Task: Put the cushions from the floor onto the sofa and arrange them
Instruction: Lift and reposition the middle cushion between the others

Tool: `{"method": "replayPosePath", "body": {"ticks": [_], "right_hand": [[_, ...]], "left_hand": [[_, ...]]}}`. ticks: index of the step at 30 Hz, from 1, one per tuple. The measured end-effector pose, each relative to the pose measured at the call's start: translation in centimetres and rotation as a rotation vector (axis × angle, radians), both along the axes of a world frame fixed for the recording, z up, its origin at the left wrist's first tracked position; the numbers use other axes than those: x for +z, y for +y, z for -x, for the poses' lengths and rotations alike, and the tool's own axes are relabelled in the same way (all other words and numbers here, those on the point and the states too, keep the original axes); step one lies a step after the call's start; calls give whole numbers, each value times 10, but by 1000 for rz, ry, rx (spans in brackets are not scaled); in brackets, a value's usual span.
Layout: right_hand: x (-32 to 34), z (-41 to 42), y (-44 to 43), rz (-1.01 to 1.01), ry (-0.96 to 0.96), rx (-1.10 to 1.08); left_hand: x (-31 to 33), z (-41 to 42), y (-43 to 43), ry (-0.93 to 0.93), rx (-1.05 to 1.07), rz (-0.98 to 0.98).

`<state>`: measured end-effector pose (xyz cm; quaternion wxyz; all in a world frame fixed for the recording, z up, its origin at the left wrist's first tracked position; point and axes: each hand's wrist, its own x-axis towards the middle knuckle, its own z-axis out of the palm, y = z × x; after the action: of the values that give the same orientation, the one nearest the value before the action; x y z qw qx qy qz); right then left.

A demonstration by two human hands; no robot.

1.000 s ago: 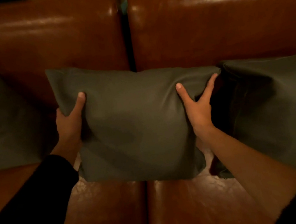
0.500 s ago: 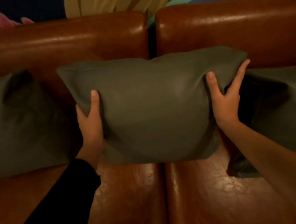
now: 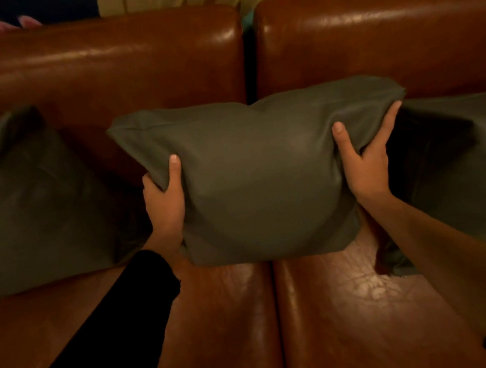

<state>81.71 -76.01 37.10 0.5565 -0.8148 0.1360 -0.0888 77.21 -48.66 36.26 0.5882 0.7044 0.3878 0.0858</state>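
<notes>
Your left hand [image 3: 164, 203] and right hand [image 3: 364, 167] each grip a side edge of the middle cushion [image 3: 261, 178], thumbs on its face. It's plump, matte grey-green fabric, standing on the seat across the glossy brown leather sofa [image 3: 90, 68] seam, between the left cushion [image 3: 27, 199] and right cushion [image 3: 464, 164].

A living room: leather sofa [image 3: 370, 31], cushions [image 3: 260, 187].

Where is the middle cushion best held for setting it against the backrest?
Its two side edges, one hand from each side, thumbs in front, as the left hand and right hand grip the middle cushion. It stands upright, wide and soft; one hold would likely let it sag.
</notes>
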Motion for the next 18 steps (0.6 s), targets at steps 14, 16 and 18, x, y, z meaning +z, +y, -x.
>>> {"method": "replayPosePath", "body": {"ticks": [14, 16, 18], "right_hand": [[-15, 5, 5, 21, -85, -193], [-17, 1, 3, 78, -87, -151], [-16, -1, 2, 153, -49, -148]], "left_hand": [[-10, 2, -1, -140, 1, -148], [-10, 1, -2, -134, 16, -124], [-6, 11, -7, -196, 54, -317]]}}
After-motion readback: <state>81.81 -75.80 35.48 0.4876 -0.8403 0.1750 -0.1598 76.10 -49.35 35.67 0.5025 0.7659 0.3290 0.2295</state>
